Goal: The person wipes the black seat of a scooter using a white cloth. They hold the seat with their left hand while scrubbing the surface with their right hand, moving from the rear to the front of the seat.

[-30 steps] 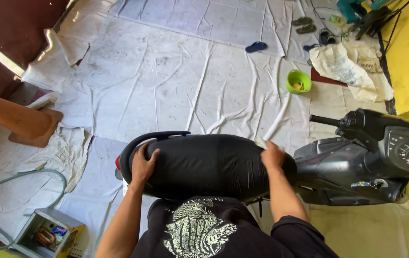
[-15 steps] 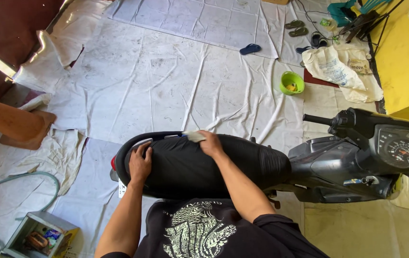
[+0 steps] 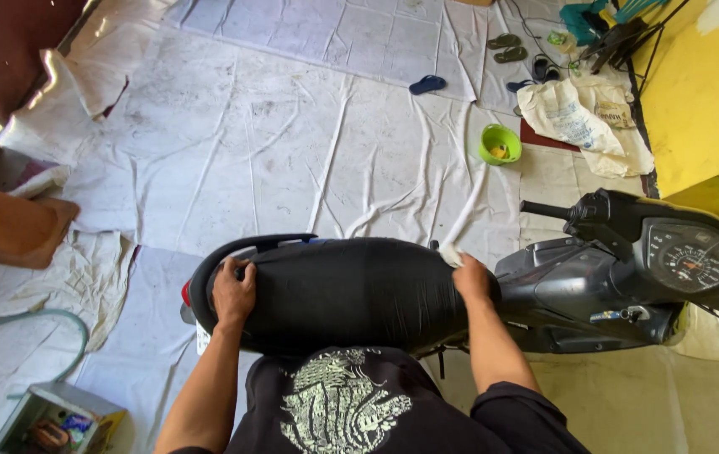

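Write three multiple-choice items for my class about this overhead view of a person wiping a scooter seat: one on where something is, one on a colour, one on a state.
1. Where is the right hand?
A. at the front end of the seat
B. on the handlebar
C. inside the bowl

2. What colour is the bowl on the floor sheet?
A. red
B. green
C. black

3. How is the left hand placed?
A. raised in the air
B. holding a sandal
C. pressed down on the rear of the seat

Answers:
1 A: the right hand, with a pale cloth at its fingers, sits where the seat meets the scooter body.
2 B: the bowl is bright green, with something yellow inside.
3 C: the left hand lies flat on the black seat by the rear grab rail.
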